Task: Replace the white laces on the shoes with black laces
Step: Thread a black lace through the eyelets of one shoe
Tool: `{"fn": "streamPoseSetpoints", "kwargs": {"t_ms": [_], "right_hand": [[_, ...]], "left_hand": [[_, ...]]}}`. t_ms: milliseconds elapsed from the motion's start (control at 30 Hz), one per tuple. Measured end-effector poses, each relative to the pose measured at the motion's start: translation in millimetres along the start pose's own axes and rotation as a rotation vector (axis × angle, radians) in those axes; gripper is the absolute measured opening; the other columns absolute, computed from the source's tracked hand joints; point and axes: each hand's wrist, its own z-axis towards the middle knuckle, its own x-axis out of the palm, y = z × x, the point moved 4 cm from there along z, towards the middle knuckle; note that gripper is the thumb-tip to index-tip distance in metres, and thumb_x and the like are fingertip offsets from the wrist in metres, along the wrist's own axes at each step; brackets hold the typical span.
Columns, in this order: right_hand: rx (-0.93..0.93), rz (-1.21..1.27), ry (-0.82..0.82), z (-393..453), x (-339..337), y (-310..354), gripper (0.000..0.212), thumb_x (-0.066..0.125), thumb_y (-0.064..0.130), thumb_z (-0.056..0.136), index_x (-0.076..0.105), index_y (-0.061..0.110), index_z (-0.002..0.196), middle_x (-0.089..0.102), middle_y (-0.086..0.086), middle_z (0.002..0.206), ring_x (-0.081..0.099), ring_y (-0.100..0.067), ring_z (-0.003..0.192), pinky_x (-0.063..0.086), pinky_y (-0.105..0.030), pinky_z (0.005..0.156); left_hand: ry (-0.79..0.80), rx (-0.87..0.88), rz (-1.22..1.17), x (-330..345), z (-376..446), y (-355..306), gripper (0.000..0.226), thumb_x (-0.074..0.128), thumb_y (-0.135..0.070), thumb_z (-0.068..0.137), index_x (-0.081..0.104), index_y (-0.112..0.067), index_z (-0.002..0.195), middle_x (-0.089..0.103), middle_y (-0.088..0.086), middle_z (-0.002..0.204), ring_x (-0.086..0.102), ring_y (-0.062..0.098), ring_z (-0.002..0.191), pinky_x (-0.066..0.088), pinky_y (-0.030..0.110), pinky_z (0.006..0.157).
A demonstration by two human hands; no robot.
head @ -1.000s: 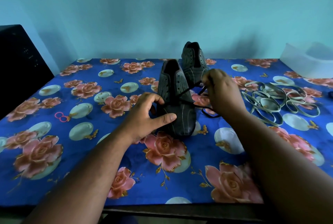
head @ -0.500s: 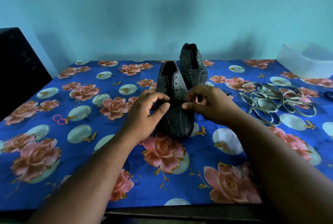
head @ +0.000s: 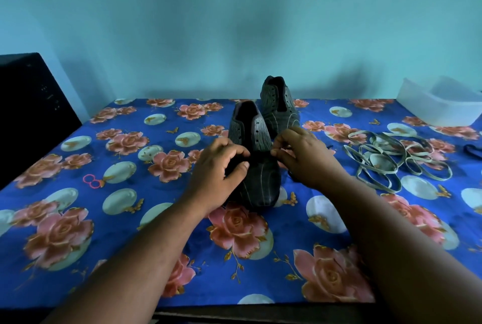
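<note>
Two dark striped shoes stand on the flowered blue cloth. The near shoe [head: 257, 167] points its toe at me, and the far shoe [head: 279, 105] stands behind it to the right. My left hand [head: 219, 169] curls over the near shoe's left side, with fingers and thumb at the lower eyelets. My right hand [head: 302, 154] pinches a thin black lace [head: 260, 152] that runs across the shoe's lower eyelets. More of the lace shows under my right wrist. The removed white laces [head: 391, 156] lie in a loose pile to the right.
A translucent plastic tub [head: 440, 104] sits at the back right corner. Two small pink rings [head: 91, 181] lie on the cloth at the left. A black box [head: 28, 109] stands off the left edge. The teal wall is close behind the shoes. A dark strap [head: 473, 151] lies at the far right.
My right hand came from the right side of the near shoe to its lower eyelets, pulling the black lace taut across. My left hand's fingers curled closer over the shoe's left side.
</note>
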Motion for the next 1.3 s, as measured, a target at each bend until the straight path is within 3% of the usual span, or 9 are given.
{"fn": "streamPoseSetpoints", "kwargs": {"t_ms": [133,267,333,467,600,867,1000,1100,1300], "right_hand": [[0.297,-0.09,0.187,-2,-9,-3,0.048,0.046,0.059,0.1,0.058,0.017,0.079,0.059,-0.003,0.072,0.062,-0.026,0.075,0.047,-0.036,0.061],[0.177,-0.395,0.5,-6,0,12,0.043,0.035,0.036,0.111,0.038,0.029,0.153,0.06,-0.01,0.093,0.065,-0.031,0.101,0.05,-0.037,0.077],[0.224,-0.328,0.457,-4,0,18,0.039,0.034,0.037,0.111,0.049,0.027,0.146,0.048,-0.007,0.078,0.065,-0.034,0.096,0.052,-0.039,0.076],[0.59,0.24,0.239,-4,2,16,0.063,0.053,0.057,0.099,0.068,-0.004,0.091,0.067,-0.021,0.079,0.061,-0.028,0.068,0.045,-0.033,0.061],[0.73,0.726,-0.018,-14,-4,20,0.027,0.064,0.02,0.098,0.069,-0.006,0.092,0.071,-0.026,0.088,0.056,-0.019,0.057,0.045,-0.024,0.046],[0.7,1.403,-0.101,-11,-24,59,0.017,0.043,0.016,0.107,0.057,0.01,0.112,0.075,-0.015,0.096,0.07,-0.02,0.077,0.053,-0.033,0.068],[0.55,1.232,-0.057,-10,-38,80,0.01,0.049,0.011,0.105,0.058,0.014,0.108,0.073,-0.01,0.098,0.067,-0.016,0.08,0.051,-0.03,0.068],[0.476,1.05,-0.108,-8,-44,78,0.013,0.052,0.008,0.103,0.059,0.017,0.107,0.073,-0.01,0.102,0.062,-0.018,0.082,0.046,-0.031,0.069],[0.421,-0.006,0.289,-34,-13,52,0.053,0.06,0.063,0.092,0.053,0.016,0.115,0.063,-0.006,0.102,0.063,-0.026,0.091,0.051,-0.038,0.073]], "left_hand": [[0.149,-0.078,0.135,-5,10,-2,0.061,0.044,-0.061,0.088,0.061,-0.03,0.137,0.044,-0.003,0.139,0.043,0.018,0.133,0.04,0.04,0.108],[0.235,-0.079,0.296,-8,19,-9,0.048,0.049,-0.059,0.092,0.074,-0.03,0.12,0.049,0.0,0.144,0.037,0.023,0.141,0.037,0.047,0.111],[0.232,-0.108,0.224,-9,24,-10,0.027,0.065,-0.047,0.094,0.078,-0.029,0.109,0.052,0.001,0.139,0.039,0.02,0.138,0.036,0.043,0.111],[0.182,-0.253,-0.094,-14,29,-11,0.012,0.081,-0.028,0.086,0.07,-0.031,0.084,0.065,-0.001,0.106,0.059,0.015,0.108,0.044,0.027,0.086],[0.173,-0.414,-0.342,-20,18,-20,0.005,0.074,-0.025,0.093,0.07,-0.024,0.09,0.068,-0.005,0.091,0.062,0.01,0.088,0.048,0.023,0.074],[0.348,-0.402,-0.263,-26,7,-46,0.023,0.056,-0.042,0.102,0.065,-0.021,0.103,0.067,0.0,0.109,0.063,0.018,0.105,0.05,0.036,0.088],[0.355,-0.203,0.02,-29,10,-60,0.019,0.064,-0.043,0.097,0.057,-0.032,0.083,0.057,-0.001,0.099,0.059,0.022,0.097,0.049,0.04,0.083],[0.245,-0.283,-0.241,-39,8,-64,0.018,0.059,-0.038,0.101,0.062,-0.028,0.086,0.065,-0.001,0.093,0.061,0.017,0.09,0.051,0.045,0.088],[0.076,-0.408,-0.466,-56,-5,-58,0.026,0.058,-0.033,0.103,0.072,-0.015,0.092,0.075,0.001,0.103,0.063,0.015,0.098,0.048,0.034,0.089]]}}
